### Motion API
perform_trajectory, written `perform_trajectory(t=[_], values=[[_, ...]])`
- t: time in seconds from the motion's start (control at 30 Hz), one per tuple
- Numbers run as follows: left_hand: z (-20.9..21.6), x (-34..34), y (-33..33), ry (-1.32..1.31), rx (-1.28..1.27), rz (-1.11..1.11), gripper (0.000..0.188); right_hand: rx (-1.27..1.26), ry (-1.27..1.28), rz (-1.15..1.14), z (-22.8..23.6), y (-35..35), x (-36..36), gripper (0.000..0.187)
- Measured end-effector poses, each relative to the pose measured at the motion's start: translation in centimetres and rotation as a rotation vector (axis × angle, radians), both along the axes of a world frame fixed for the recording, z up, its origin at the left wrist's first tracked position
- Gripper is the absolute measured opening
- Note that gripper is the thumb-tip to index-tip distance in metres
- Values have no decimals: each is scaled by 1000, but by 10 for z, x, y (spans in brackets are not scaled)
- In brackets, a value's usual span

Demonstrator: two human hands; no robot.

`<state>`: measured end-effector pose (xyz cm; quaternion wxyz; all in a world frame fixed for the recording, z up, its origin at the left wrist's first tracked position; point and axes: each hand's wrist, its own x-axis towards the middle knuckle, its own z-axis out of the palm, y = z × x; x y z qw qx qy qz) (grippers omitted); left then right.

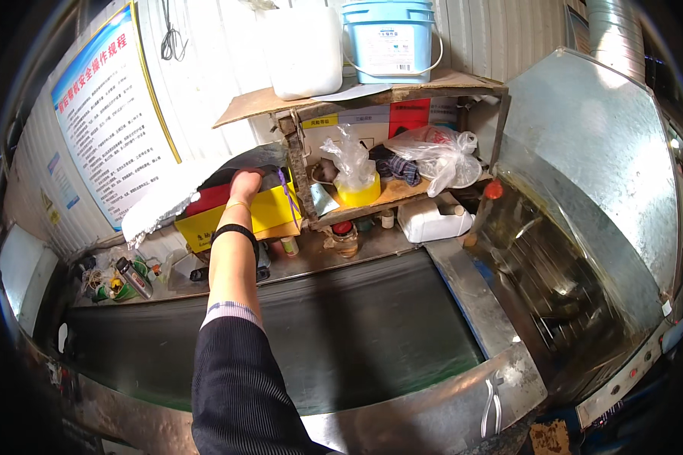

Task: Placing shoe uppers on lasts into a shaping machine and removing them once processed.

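Observation:
My left hand point(246, 186) reaches into a yellow box point(269, 211) at the back of the bench, its fingers hidden inside. Red material point(209, 199) shows in the box beside the hand, and a dark sheet stands up behind it. A silvery crumpled sheet point(159, 203) hangs at the box's left end. Near the right end is a purple strip point(287, 188). A black band point(234, 230) and a thin bracelet circle my wrist. My right hand is not in view.
Below my arm runs a dark belt point(372, 318). A wooden shelf point(402, 191) holds bagged items; above stand a blue bucket point(393, 45) and white container point(303, 57). A white jug point(436, 220) and red-lidded jar point(344, 241) sit lower. A metal hood point(592, 144) rises at right.

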<state>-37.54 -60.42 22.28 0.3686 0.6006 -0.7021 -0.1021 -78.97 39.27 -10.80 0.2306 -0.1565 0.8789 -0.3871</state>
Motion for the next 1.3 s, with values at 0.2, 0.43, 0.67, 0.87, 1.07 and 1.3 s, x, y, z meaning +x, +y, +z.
perform_trajectory(t=[0.2,0.43,0.67,0.87,1.07,1.3], values=[[10,-10,4,-378,299,-79,37,424,255,200,8,-7,-2,41],[12,-27,4,-501,413,-8,37,501,519,500,-9,10,-13,39],[11,-34,5,-530,447,1,38,617,558,524,-6,2,-14,32],[14,-38,9,-542,452,5,39,579,511,454,-4,-3,-7,41],[19,-43,13,-525,446,8,40,696,494,502,5,-10,-12,46],[18,-42,19,-416,429,-25,41,657,397,553,29,-27,-9,37]])
